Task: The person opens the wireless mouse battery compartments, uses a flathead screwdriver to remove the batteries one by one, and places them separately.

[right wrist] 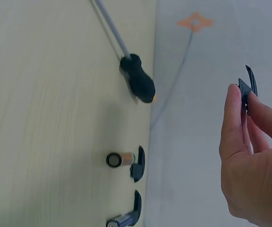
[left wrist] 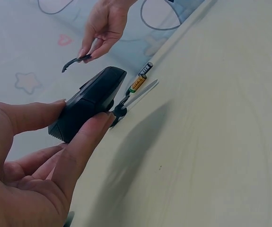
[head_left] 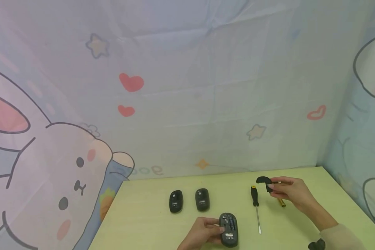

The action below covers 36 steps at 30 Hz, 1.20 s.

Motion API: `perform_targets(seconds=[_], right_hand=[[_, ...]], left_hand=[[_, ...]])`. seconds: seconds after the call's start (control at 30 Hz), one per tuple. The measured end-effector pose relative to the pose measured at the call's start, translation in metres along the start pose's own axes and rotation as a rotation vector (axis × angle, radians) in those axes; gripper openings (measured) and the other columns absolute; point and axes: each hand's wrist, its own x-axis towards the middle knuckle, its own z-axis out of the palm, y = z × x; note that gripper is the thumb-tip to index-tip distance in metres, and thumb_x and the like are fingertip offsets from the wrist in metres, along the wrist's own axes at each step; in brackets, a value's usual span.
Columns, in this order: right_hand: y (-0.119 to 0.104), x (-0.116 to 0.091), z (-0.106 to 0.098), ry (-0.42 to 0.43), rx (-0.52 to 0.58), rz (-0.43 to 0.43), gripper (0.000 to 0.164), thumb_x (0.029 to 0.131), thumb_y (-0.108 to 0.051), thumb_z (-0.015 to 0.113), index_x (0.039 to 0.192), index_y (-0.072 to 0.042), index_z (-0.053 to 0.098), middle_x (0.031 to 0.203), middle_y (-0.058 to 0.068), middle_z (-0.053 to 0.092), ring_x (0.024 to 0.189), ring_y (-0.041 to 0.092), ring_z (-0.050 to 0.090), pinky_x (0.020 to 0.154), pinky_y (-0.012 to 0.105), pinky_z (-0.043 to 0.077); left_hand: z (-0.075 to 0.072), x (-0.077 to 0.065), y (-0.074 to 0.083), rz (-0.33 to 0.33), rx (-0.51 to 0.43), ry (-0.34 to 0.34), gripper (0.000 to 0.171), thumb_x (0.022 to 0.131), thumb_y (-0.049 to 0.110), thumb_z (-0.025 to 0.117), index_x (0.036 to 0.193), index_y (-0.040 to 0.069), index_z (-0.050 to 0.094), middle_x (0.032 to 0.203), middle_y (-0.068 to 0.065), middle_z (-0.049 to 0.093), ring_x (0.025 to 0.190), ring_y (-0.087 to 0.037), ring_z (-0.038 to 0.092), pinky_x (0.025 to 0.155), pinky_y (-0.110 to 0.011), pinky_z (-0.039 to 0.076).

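My left hand [head_left: 200, 232] grips a black computer mouse [head_left: 229, 231] by its side, thumb and fingers on opposite edges. Its underside faces up and the battery compartment is uncovered; whether a battery lies inside, I cannot tell. To the right, above the table, my right hand [head_left: 295, 192] pinches a thin black battery cover [head_left: 264, 180] between thumb and fingertips. In the right wrist view, that curved cover [right wrist: 250, 85] stands edge-on. Below the right hand lies a battery [head_left: 281, 202], partly hidden. The left wrist view has the mouse [left wrist: 89, 101] tilted, clear of the table.
Two black mice [head_left: 176, 201] [head_left: 202, 199] stand farther back on the pale table [head_left: 143, 215]. A screwdriver [head_left: 254, 196] with a black handle lies between my hands. Two more covers [right wrist: 141, 163] [right wrist: 136, 208] lie beside batteries [right wrist: 121, 159]. A dark object [head_left: 317, 244] is near my right sleeve.
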Motion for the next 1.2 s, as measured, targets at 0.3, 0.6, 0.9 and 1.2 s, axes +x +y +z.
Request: perform_targets(seconds=[0.3, 0.6, 0.9, 1.2], right_hand=[[0.004, 0.003, -0.029, 0.065, -0.006, -0.005, 0.035, 0.098, -0.011, 0.075, 0.131, -0.003, 0.070, 0.103, -0.007, 0.078, 0.094, 0.015, 0.081, 0.088, 0.030, 0.067], [0.016, 0.007, -0.057, 0.085, 0.105, -0.006, 0.023, 0.099, -0.003, 0.071, 0.110, -0.021, 0.079, 0.099, -0.006, 0.080, 0.089, 0.011, 0.080, 0.085, 0.028, 0.067], [0.019, 0.008, -0.078, 0.117, 0.134, 0.029, 0.030, 0.100, -0.001, 0.068, 0.099, -0.028, 0.079, 0.093, -0.007, 0.079, 0.085, 0.012, 0.080, 0.083, 0.026, 0.067], [0.030, 0.016, -0.107, 0.133, 0.126, 0.072, 0.031, 0.100, -0.001, 0.068, 0.094, -0.030, 0.079, 0.091, -0.008, 0.079, 0.084, 0.011, 0.079, 0.082, 0.027, 0.067]], left_hand=[[0.000, 0.000, -0.004, -0.018, 0.007, -0.001, 0.033, 0.094, 0.004, 0.075, 0.124, -0.008, 0.071, 0.104, -0.024, 0.080, 0.093, -0.026, 0.081, 0.079, -0.039, 0.069], [-0.001, -0.002, -0.005, -0.045, 0.069, -0.017, 0.034, 0.096, 0.009, 0.072, 0.127, -0.006, 0.070, 0.104, -0.022, 0.081, 0.094, -0.028, 0.081, 0.083, -0.039, 0.069], [-0.001, -0.003, -0.006, -0.023, 0.055, -0.027, 0.033, 0.096, 0.008, 0.072, 0.126, -0.006, 0.070, 0.104, -0.024, 0.080, 0.094, -0.030, 0.081, 0.082, -0.041, 0.068], [0.000, -0.003, -0.008, -0.031, 0.054, -0.027, 0.033, 0.097, 0.009, 0.072, 0.126, -0.006, 0.070, 0.105, -0.024, 0.080, 0.096, -0.031, 0.081, 0.082, -0.040, 0.069]])
